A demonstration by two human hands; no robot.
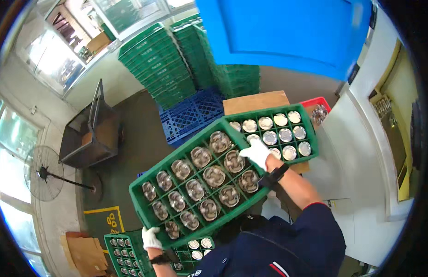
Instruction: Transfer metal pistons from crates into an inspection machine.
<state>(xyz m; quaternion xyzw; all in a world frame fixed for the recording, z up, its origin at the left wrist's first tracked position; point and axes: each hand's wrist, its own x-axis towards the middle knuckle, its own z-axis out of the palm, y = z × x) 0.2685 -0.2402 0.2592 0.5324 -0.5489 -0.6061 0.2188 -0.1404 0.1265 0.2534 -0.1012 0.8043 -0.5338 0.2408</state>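
Left hand [151,237]: white-gloved, closed on the lower left corner of the tilted green crate [151,217].
Right hand [257,153]: white-gloved, gripping its upper right rim.
Crate: centre of frame, carrying metal pistons [214,176].
Second green crate [310,131]: upper right, just beyond, also filled.

One head-worn fisheye view looks steeply down from above the person's chest, facing forward over a tilted green crate [209,182] held close beneath the lens. The floor [135,138] and stacked crates [163,64] lie farther off, bending toward the dark round rim. No second view is given.
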